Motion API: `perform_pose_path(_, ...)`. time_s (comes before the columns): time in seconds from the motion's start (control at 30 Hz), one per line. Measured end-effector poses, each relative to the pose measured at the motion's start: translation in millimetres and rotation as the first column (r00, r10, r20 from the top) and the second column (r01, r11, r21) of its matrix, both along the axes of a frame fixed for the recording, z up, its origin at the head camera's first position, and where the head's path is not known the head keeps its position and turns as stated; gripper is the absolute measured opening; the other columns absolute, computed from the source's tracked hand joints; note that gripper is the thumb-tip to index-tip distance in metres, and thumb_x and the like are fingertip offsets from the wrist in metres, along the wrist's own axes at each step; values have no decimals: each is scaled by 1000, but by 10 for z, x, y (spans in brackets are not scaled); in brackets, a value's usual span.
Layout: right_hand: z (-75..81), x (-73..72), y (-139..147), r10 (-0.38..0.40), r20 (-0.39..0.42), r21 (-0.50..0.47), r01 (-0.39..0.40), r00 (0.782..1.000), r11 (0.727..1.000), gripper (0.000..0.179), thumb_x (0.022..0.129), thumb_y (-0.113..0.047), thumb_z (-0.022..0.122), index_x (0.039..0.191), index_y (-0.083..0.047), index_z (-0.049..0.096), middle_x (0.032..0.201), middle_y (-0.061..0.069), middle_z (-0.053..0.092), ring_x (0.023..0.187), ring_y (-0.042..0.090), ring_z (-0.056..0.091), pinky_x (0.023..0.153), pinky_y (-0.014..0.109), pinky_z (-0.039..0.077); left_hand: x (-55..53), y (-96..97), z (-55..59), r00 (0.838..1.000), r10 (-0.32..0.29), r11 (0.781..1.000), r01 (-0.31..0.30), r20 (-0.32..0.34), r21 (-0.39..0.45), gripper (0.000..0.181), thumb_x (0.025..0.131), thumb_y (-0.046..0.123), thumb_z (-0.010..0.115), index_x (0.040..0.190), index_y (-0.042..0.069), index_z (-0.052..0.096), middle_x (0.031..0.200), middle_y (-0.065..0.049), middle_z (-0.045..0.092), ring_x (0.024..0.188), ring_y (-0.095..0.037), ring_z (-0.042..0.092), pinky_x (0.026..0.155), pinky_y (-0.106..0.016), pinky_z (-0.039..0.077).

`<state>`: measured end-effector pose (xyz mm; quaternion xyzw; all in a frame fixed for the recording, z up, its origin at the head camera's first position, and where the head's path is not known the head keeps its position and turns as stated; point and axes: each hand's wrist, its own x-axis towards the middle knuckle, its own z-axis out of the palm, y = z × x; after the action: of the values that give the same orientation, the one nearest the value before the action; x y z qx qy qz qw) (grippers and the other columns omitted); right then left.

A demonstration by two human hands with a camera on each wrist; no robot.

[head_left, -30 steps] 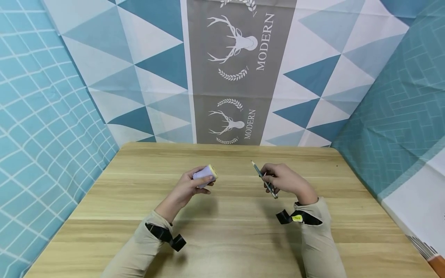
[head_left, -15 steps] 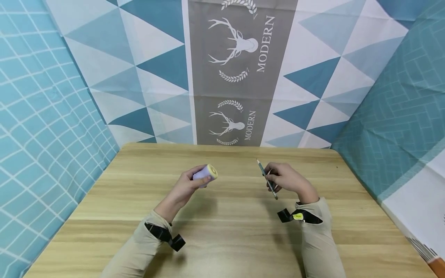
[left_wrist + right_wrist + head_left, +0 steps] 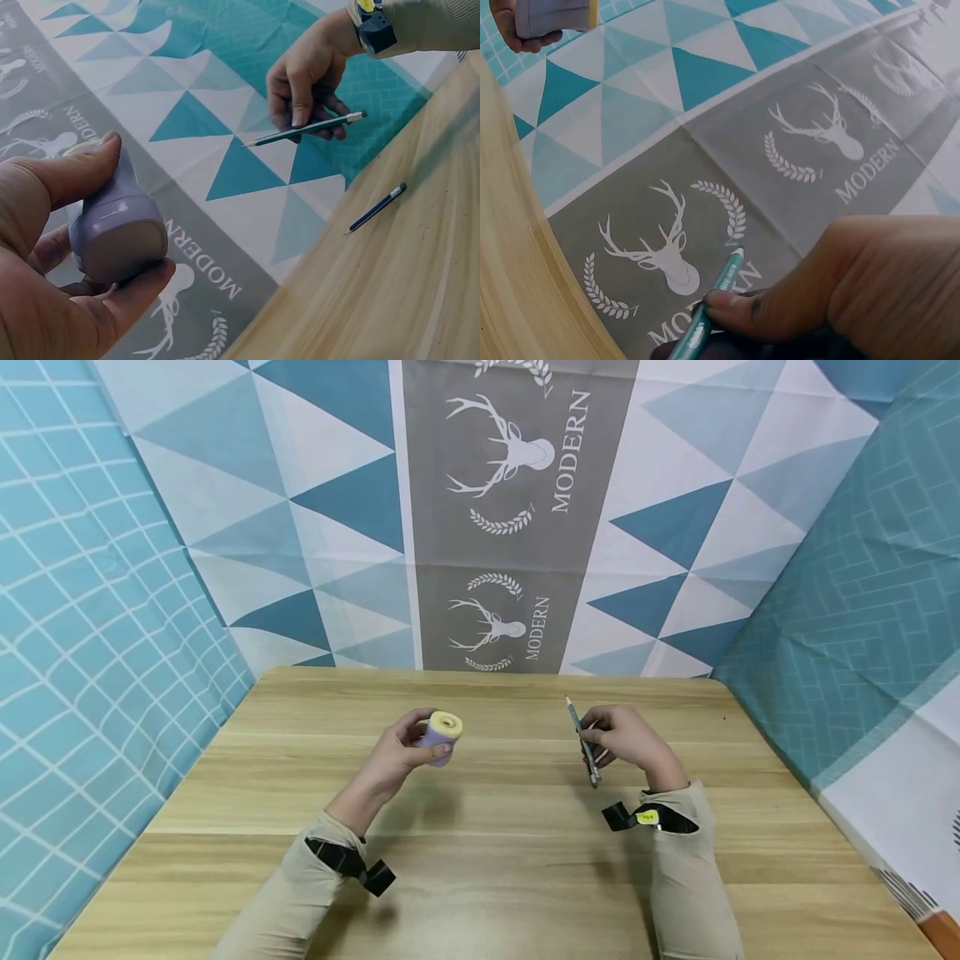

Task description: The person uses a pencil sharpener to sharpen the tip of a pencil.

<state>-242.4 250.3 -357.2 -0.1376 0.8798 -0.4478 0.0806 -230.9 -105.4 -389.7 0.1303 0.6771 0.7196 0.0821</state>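
Note:
My left hand (image 3: 392, 758) holds a rounded lavender pencil sharpener (image 3: 435, 739), raised above the table. Its yellow end (image 3: 446, 725) has a small hole and faces up toward the head camera. In the left wrist view, thumb and fingers wrap the lavender body (image 3: 120, 225). Across from it, my right hand (image 3: 628, 739) pinches a green pencil (image 3: 574, 715), its sharpened point aimed away from me. The right wrist view shows the thumb pressed on the pencil's shaft (image 3: 718, 292). A gap separates pencil and sharpener. A second, dark pencil (image 3: 376, 208) appears against the tabletop in the left wrist view.
The wooden table (image 3: 495, 877) reaches back to a patterned cloth wall (image 3: 487, 527). Blue tiled-print cloth (image 3: 97, 610) rises on the left, teal cloth (image 3: 847, 635) on the right. Each wrist wears a black strap with a small camera (image 3: 378, 878).
The sharpener has tipped so its yellow end turns from the right to upward. The pencil's point has swung right and the right hand has shifted slightly away from me. Both grips hold.

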Motion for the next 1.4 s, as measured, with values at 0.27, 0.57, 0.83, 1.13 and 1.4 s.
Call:
perform_pose_path(0.27,-63,-70,159,-97,-15,-51,96,995,994,22,99,-2,57,112,15,61,83,21,68,69,32,71,62,44,63,-75,-133,45,997,64,997,-65,-32,-29,62,86,-5,69,142,-7,42,124,-19,57,108,-20,58,89,-29,54)
perform_pose_path(0.57,-164,-149,327,-185,40,-112,188,982,976,25,100,-1,54,116,19,56,85,18,66,71,22,69,65,40,63,-151,-367,86,990,137,988,-139,-40,-63,64,89,-5,67,146,-7,37,131,-23,55,107,-10,59,89,-22,53)
perform_pose_path(0.83,-302,-219,446,-231,93,-114,241,968,964,28,99,1,54,119,21,55,88,23,65,71,22,68,66,41,63,-239,-543,91,972,220,965,-229,-78,-128,65,91,-3,66,147,-6,32,138,-24,46,123,-26,52,98,-26,48)
perform_pose_path(1.13,-600,-336,582,-277,169,-78,293,946,953,28,99,-1,54,117,20,56,80,13,65,66,18,64,62,38,62,-356,-640,-49,959,275,940,-283,-71,-188,68,90,-1,70,144,-7,30,140,-28,41,130,-40,43,106,-45,43)
perform_pose_path(1.4,-813,-385,723,-305,204,-25,317,930,948,25,98,-3,57,112,18,61,73,9,64,63,17,63,59,34,60,-439,-753,-173,956,291,933,-290,-29,-212,66,88,-4,71,143,-7,35,143,-30,44,134,-38,44,108,-42,43)
